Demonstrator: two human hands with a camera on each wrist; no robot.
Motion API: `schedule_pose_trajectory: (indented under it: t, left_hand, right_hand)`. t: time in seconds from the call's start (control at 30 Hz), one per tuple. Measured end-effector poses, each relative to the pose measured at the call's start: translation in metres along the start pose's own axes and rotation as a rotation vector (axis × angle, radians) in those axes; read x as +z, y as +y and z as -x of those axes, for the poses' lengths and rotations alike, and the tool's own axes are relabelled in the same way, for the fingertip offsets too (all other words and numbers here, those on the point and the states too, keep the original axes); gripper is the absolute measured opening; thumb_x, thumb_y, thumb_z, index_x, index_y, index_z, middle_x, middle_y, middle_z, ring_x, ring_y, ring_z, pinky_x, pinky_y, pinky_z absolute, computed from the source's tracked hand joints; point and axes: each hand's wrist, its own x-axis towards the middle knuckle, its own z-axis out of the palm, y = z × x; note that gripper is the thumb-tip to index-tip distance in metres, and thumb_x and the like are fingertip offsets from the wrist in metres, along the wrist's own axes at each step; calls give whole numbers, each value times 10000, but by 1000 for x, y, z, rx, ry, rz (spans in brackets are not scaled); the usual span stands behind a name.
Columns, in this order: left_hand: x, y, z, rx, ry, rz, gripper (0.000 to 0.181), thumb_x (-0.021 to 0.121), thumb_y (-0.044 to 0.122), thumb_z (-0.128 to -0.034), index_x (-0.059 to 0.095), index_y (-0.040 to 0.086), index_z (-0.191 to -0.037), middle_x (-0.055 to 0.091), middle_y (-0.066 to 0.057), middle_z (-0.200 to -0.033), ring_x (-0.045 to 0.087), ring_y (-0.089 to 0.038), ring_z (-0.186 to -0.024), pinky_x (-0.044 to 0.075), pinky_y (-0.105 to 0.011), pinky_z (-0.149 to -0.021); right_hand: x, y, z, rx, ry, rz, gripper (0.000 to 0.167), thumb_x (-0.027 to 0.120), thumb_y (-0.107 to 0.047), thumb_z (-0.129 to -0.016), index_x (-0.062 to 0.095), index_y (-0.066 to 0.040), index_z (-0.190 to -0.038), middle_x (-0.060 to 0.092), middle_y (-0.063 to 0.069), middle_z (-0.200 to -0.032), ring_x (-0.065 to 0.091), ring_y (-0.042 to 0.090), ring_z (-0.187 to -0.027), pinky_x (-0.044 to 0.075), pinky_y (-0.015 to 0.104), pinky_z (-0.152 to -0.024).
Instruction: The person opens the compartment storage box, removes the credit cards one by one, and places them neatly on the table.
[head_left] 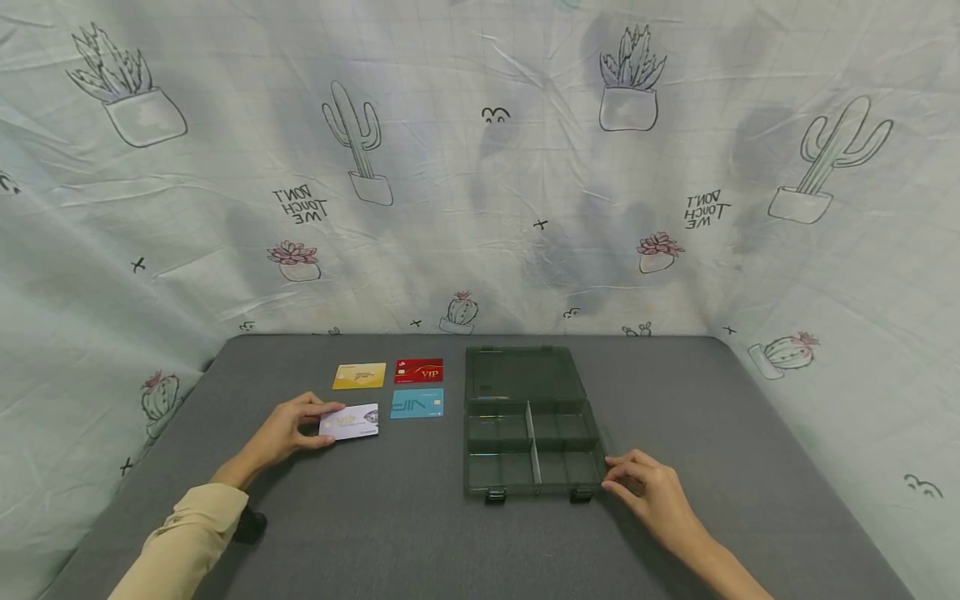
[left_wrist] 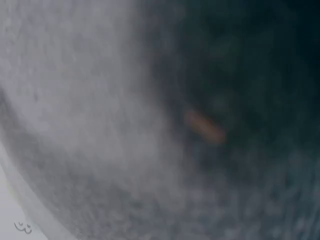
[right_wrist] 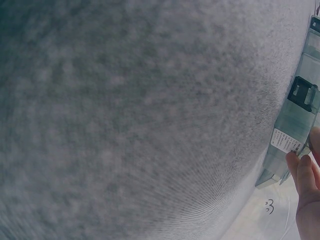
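My left hand (head_left: 288, 429) pinches a white VIP card (head_left: 350, 422) between thumb and fingers at its left end, close to the tabletop. My right hand (head_left: 648, 490) holds the right edge of a dark translucent plastic box (head_left: 534, 450) near its front corner, fingers bent. In the right wrist view, fingertips of that hand (right_wrist: 307, 182) meet the box (right_wrist: 295, 120) beside a white label. The box lies with its lid (head_left: 523, 373) folded back, and dividers split the inside into compartments. The left wrist view is too dark and blurred to show the hand or card.
Beyond the white card lie a yellow card (head_left: 359, 376), a red VIP card (head_left: 419, 371) and a blue VIP card (head_left: 417, 403). A grey tabletop (head_left: 390, 533) carries everything. White cloth (head_left: 450, 167) printed with cacti hangs behind and at both sides. A black object (head_left: 251, 527) is by the left sleeve.
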Motion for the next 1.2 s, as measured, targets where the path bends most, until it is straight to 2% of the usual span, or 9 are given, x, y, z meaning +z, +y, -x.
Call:
schedule_pose_trajectory:
  t: [0.17,0.37,0.5,0.63,0.8,1.2]
  left_hand:
    - [-4,-4,-1,-37,-20,19,497,838,94,-716,676,6,-1178,549,5,-912,565,-146,-903,539,-396,-794]
    - [-7,-7,-4,-52,-40,-8,486,836,105,-721,682,16,-1172,555,9,-905,560,-156,-871,523,-331,-784]
    - [-10,-8,-9,-46,-54,19,484,837,102,-722,678,-8,-1165,559,-12,-912,578,-191,-910,534,-382,-818]
    - [-14,-9,-14,-23,-64,-34,485,847,150,-717,686,-4,-1149,566,-9,-909,569,-214,-898,507,-491,-824]
    - [-17,-11,-18,1,-58,-111,488,857,168,-699,697,3,-1129,576,-3,-897,534,-194,-843,458,-460,-771]
    - [-20,-14,-22,-33,-93,-108,489,852,156,-701,689,-3,-1134,579,-24,-917,553,-242,-881,468,-526,-803]
  right_hand:
    - [1,0,1,11,-4,-8,257,812,61,-657,691,-142,-758,644,17,-861,668,200,-753,558,234,-633]
    - [1,0,2,14,-4,-6,256,812,63,-654,691,-138,-758,644,18,-857,664,191,-744,556,230,-629]
    - [1,0,2,10,0,-5,257,811,68,-653,692,-135,-756,647,23,-863,666,192,-743,555,225,-628]
    - [2,0,2,2,0,-7,252,810,70,-654,693,-129,-756,648,28,-866,665,189,-739,555,222,-628]
    - [2,0,2,0,0,-4,250,809,67,-656,693,-131,-755,647,26,-864,663,183,-735,554,220,-625]
    - [2,-1,2,11,-1,-7,251,812,63,-655,692,-134,-754,649,16,-865,669,194,-745,556,225,-629]
